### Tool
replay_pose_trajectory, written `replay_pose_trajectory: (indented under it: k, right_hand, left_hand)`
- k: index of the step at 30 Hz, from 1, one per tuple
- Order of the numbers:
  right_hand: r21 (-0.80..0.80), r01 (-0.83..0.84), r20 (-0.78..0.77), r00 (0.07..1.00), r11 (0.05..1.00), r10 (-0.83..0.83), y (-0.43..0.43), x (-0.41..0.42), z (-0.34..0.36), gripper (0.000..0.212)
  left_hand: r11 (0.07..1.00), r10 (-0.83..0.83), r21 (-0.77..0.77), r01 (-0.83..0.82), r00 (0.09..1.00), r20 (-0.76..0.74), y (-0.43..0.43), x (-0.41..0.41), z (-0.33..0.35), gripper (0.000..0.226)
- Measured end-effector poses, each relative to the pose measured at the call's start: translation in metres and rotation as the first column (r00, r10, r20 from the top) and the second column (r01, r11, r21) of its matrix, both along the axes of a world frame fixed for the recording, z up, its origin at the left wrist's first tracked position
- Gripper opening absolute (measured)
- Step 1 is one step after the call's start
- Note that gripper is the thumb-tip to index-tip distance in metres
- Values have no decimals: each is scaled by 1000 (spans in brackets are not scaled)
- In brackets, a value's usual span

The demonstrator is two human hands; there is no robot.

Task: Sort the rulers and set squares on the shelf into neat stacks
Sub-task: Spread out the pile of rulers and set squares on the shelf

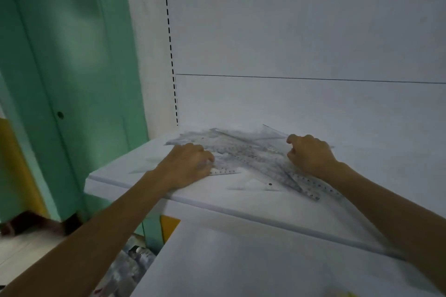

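A loose heap of clear plastic rulers and set squares (248, 152) lies spread across the white shelf (169, 196). My left hand (188, 164) rests on the heap's left side, fingers curled down onto a ruler (224, 171) near the front. At the heap's right side my right hand (309, 154) sits with its fingers bent over the pieces. A set square's corner (272, 131) sticks up behind that hand. Two long rulers (311, 188) reach toward the front edge under my right wrist. Whether either hand grips a piece is unclear.
The white back panel (289, 43) rises right behind the heap, with a slotted upright (170, 50) at its left. A green door (67, 67) stands to the left. A lower white shelf (241, 260) juts out beneath.
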State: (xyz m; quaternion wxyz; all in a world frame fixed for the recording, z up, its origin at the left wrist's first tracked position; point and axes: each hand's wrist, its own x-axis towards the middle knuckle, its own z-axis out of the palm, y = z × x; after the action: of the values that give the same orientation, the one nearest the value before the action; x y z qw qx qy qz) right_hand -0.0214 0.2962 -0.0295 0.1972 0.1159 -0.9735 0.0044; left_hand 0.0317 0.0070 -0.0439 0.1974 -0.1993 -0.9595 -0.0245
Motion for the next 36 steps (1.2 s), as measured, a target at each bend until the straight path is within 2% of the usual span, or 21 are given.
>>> replay_pose_trajectory:
  k: [4,9,12,17,24,32,34,36]
  right_hand:
    - [-67,94,20,995,993,-93,2,14,4,25]
    - [-186,123,-16,992,975,-128,12,34,6,16]
    - [-226,140,-45,987,964,-154,22,46,5,12]
    - [-222,214,16,976,951,-216,47,75,-4,25]
    - [-202,308,89,951,930,-296,106,121,-1,30]
    - [-228,265,-105,950,937,-294,173,156,8,34]
    - [-294,228,-128,953,928,-275,188,158,12,34]
    - [-291,211,-128,958,933,-256,206,159,15,35]
  left_hand:
    - [991,-59,-130,45,993,-107,0,-1,-1,30]
    - [984,-179,-21,179,952,-247,2,15,9,28]
    - [980,-195,4,201,952,-236,11,13,12,43]
    - [940,-300,114,321,938,-173,51,3,7,44]
    - [848,-452,250,468,884,-121,130,1,9,44]
    - [795,-504,317,518,854,-129,225,-2,13,41]
    - [792,-506,315,524,850,-143,246,0,15,40]
    - [780,-517,327,533,844,-143,268,2,16,40]
